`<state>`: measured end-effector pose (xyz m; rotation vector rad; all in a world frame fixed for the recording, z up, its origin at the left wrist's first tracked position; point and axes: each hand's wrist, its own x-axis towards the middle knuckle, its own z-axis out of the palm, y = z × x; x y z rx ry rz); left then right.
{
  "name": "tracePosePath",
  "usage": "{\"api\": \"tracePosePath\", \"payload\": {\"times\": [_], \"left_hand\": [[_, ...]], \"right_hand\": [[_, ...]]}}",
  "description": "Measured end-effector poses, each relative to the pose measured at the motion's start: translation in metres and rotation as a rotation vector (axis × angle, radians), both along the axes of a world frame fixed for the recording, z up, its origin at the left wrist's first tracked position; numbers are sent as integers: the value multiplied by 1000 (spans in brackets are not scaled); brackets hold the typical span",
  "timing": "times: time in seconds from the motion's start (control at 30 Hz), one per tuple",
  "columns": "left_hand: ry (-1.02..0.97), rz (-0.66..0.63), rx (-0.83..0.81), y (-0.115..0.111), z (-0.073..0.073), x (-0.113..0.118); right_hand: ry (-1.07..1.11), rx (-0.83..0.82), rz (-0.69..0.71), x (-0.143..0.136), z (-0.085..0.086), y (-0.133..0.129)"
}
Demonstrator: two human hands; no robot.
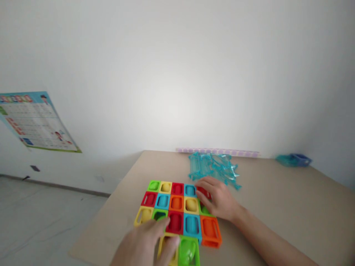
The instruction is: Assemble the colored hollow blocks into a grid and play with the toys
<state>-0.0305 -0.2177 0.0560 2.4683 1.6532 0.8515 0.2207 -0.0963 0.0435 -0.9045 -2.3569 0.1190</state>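
A mat of square plastic blocks [176,202], in red, yellow, green, blue and orange, lies joined in rows on the table. Each block has a rounded piece set in its opening. My left hand [141,240], slightly blurred, is over the near left part, finger and thumb apart around a yellow block [168,248]; whether it touches the block I cannot tell. Beside that one sits a green block [188,252] in the nearest row. At the far right corner my right hand [217,197] curls around a red block [204,192], partly covering it and the green block below.
Behind the blocks lies a heap of clear teal plastic pieces [212,166]. A purple patterned strip [217,151] runs along the wall at the table's [266,199] back edge. A blue container [301,160] stands at the back right. A poster [39,122] hangs on the left wall.
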Motion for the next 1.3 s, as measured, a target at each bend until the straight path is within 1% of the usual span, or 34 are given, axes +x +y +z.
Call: {"api": "tracePosePath", "payload": {"times": [0.03, 0.07, 0.1, 0.13, 0.17, 0.2, 0.23, 0.27, 0.3, 0.33, 0.37, 0.4, 0.47, 0.53, 0.6, 0.67, 0.73, 0.8, 0.9, 1.03, 1.1, 1.23, 1.3], "left_hand": [[-66, 27, -47, 20, 17, -7], [-131, 16, -90, 43, 28, -14], [-218, -38, -130, 69, 32, -21], [-360, -99, -178, 95, 30, -27], [-552, -140, -260, 119, 21, -33], [-755, -158, -360, 141, 9, -38], [-954, -146, -427, 158, -6, -43], [-1086, -140, -473, 172, -21, -46], [-1097, -155, -513, 180, -33, -48], [-1115, -179, -540, 185, -43, -50], [-1093, -217, -590, 187, -50, -51], [-1056, -258, -633, 187, -53, -51], [-994, -340, -719, 184, -51, -53], [-947, -412, -773, 182, -46, -54], [-873, -468, -791, 181, -42, -55], [-777, -502, -788, 181, -40, -56], [-711, -510, -781, 180, -38, -56], [-681, -510, -779, 180, -37, -55], [-676, -505, -774, 180, -35, -54], [-666, -512, -749, 179, -34, -54], [-654, -519, -688, 178, -32, -53], [-644, -532, -480, 173, -27, -51], [-619, -528, -429, 171, -26, -51]], "right_hand": [[1, 9, 5, -1, 0, -1], [5, 18, 11, -3, 0, -2], [10, 24, 19, -4, 0, -3], [14, 27, 29, -5, -1, -5], [16, 28, 37, -5, -1, -5], [14, 27, 45, -5, -1, -6], [11, 25, 49, -5, -1, -6], [2, 22, 51, -5, 0, -6], [-11, 17, 49, -7, 2, -6], [-28, 11, 42, -9, 6, -5], [-50, 1, 32, -13, 10, -3], [-78, -14, 22, -19, 14, -1], [-146, -60, -5, -35, 22, 4], [-223, -136, -42, -54, 26, 8], [-277, -231, -123, -70, 23, 11], [-276, -317, -229, -80, 16, 13], [-233, -375, -299, -84, 9, 15], [-175, -418, -324, -83, 4, 16], [-28, -439, -291, -82, 2, 15], [204, -357, -73, -81, 4, 11], [259, -330, -4, -81, 4, 10], [330, -246, 35, -80, 1, 11], [382, -196, 18, -80, 0, 13]]}}
